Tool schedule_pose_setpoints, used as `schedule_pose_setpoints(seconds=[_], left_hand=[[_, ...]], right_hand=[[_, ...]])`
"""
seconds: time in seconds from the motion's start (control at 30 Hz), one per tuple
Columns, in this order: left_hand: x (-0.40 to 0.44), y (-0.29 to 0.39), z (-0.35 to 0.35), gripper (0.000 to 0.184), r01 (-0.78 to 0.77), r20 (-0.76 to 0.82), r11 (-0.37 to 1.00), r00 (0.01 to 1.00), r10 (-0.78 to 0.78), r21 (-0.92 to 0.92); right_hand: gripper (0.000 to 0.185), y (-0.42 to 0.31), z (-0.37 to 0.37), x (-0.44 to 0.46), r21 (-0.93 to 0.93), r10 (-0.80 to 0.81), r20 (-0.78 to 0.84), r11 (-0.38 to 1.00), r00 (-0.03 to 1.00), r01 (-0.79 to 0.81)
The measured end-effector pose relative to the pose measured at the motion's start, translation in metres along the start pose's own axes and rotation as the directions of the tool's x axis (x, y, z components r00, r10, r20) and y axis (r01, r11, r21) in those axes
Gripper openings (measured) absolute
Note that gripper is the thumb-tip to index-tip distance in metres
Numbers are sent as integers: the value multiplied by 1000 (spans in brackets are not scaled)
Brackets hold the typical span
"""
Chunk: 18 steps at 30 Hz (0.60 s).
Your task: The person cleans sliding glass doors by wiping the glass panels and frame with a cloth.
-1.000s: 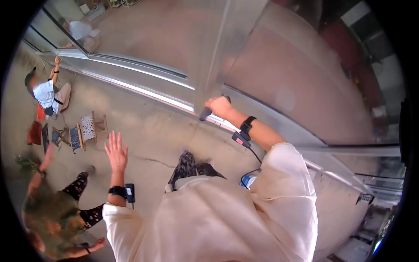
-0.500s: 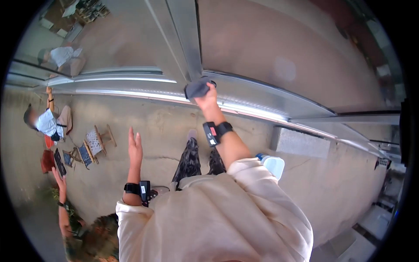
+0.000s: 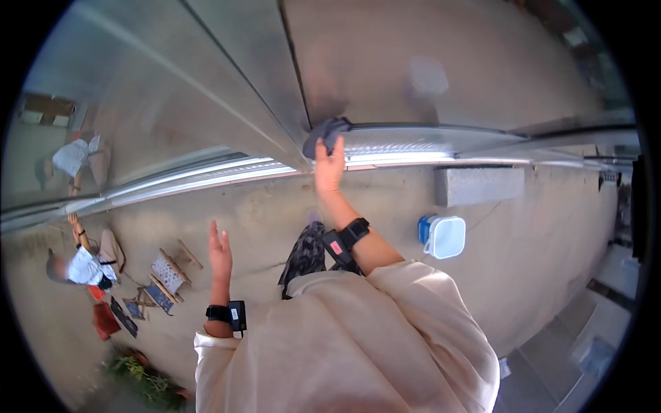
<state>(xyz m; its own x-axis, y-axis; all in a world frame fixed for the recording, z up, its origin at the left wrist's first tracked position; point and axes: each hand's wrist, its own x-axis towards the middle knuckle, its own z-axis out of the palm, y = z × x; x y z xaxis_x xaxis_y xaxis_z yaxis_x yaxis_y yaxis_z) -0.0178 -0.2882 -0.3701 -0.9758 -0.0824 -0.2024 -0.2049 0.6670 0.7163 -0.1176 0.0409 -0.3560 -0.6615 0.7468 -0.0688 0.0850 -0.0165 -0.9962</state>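
My right hand presses a dark grey cloth against the lower corner of a glass pane, beside the upright metal frame. Its thumb and fingers lie on the cloth. The metal sill runs off to the right of that hand. My left hand hangs in the air over the concrete floor, fingers stretched out, holding nothing. Both wrists carry black straps with small boxes.
A blue and white bucket stands on the floor at right, near a pale block. Wooden stools sit at left. A person in a white shirt crouches by the window. Plants are at lower left.
The view has turned and shifted along the window. My right hand has moved the cloth to the pane's corner. The bucket has come fully into view, and the person at lower left has left it.
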Motion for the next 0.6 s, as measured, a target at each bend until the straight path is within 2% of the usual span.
schedule_pose_setpoints(seconds=[0.03,0.07,0.13,0.17,0.23,0.27,0.3,0.37,0.4,0.43,0.5,0.53,0.57,0.6], left_hand=[[5,2,0,52,-31,18,999,999,30,36],[14,5,1,52,-65,30,996,998,63,69],[19,7,1,52,-82,53,993,996,77,81],[17,7,0,52,-84,62,993,995,79,84],[22,10,-4,51,-116,81,984,991,105,137],[26,11,0,51,-138,88,975,988,124,174],[24,10,0,51,-133,90,974,989,118,181],[29,9,2,52,-108,97,973,991,90,201],[29,9,1,52,-107,103,971,991,87,215],[28,17,0,52,-93,133,972,989,65,217],[36,33,1,53,-116,193,970,978,75,214],[37,37,0,53,-96,200,977,978,57,191],[38,36,4,53,-77,211,984,977,42,161],[42,36,10,53,-107,254,984,965,68,143]], right_hand=[[35,-6,5,-1,-124,-104,51,986,993,110],[35,0,7,3,-112,-105,30,988,994,108],[37,26,3,1,-238,-315,45,918,948,317],[37,37,-4,1,-240,-305,36,922,952,304],[37,51,-14,13,-232,-3,203,971,979,51],[35,34,-15,15,-83,71,155,995,985,-58],[35,16,-16,9,-82,79,157,994,984,-66],[34,-5,-8,7,53,89,108,994,990,-95],[34,0,1,2,3,-58,22,998,998,58],[34,7,-1,-2,1,-39,9,999,999,39],[36,21,-8,6,-265,-73,137,958,988,107],[38,30,-12,8,-271,-222,141,929,965,254],[38,30,-15,7,-302,-220,94,923,971,239],[39,27,-15,12,-281,-202,133,931,970,232]])
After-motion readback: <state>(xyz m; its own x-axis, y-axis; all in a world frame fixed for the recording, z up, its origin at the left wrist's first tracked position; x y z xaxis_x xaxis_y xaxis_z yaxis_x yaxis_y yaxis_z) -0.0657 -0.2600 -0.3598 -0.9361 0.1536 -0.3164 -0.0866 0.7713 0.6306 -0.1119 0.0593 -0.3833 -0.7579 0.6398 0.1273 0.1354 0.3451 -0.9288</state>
